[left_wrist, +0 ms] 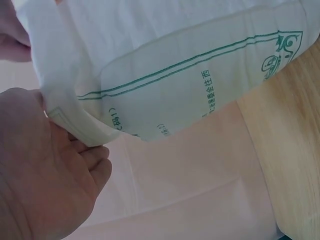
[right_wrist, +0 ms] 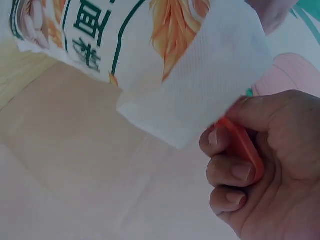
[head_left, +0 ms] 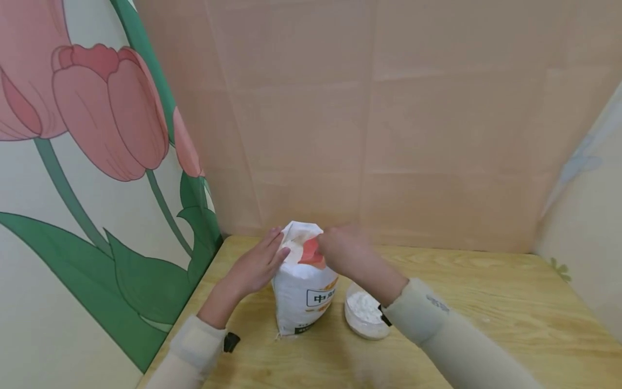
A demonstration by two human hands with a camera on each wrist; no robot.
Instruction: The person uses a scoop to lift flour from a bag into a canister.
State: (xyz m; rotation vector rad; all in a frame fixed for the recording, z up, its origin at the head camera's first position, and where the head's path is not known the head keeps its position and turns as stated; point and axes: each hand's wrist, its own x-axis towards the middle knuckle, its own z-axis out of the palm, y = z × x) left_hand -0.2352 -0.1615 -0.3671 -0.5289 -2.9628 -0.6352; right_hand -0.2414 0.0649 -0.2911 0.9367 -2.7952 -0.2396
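A white flour bag (head_left: 305,302) with printed lettering stands upright on the table, its mouth folded open at the top. My left hand (head_left: 256,263) grips the left edge of that mouth; in the left wrist view its fingers lie along the outside of the white fabric. In my right hand (right_wrist: 250,160) is an orange-red scoop (right_wrist: 241,150), its handle wrapped by curled fingers. Its broad red part shows at the bag's mouth in the head view. Just right of the bag sits a clear bowl (head_left: 369,327) of white powder, partly covered by my right forearm.
The wooden table (head_left: 486,308) extends to the right of the bowl. A pinkish-tan sheet (head_left: 437,135) covers the wall behind, and a tulip-painted wall (head_left: 107,216) runs along the left. Faint white smudges mark the tabletop near the front.
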